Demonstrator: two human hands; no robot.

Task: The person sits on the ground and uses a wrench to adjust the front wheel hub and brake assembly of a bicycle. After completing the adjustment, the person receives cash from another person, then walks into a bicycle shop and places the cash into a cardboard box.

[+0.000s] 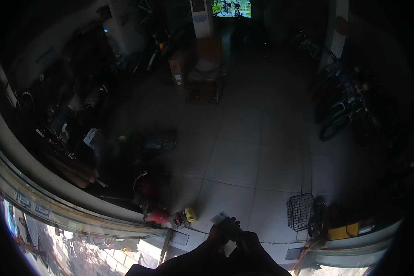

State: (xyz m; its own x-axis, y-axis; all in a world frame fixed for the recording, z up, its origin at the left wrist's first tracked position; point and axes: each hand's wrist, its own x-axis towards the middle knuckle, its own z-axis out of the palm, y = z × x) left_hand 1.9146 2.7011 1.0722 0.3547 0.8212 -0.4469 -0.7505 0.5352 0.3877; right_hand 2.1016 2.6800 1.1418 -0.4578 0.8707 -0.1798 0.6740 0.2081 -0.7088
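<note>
Both my hands are together at the lower middle of the head view, mostly dark silhouettes. My left hand (221, 231) is closed on a small pale flat piece (219, 217), which sticks out beyond the fingers at the top left. What it is cannot be made out. Against it, on the right side, lies my right hand (244, 235). Its fingers merge with the shadow, so their grip is hidden. Pale tiled floor (230, 198) lies beyond the hands.
Left of my hands are a red rounded object (158, 216) and a small yellow object (190, 214). A black wire basket (300, 212) stands to the right, near a yellow object (344, 231). Bicycles (340, 115) line the right side; a chair (206, 73) stands further back.
</note>
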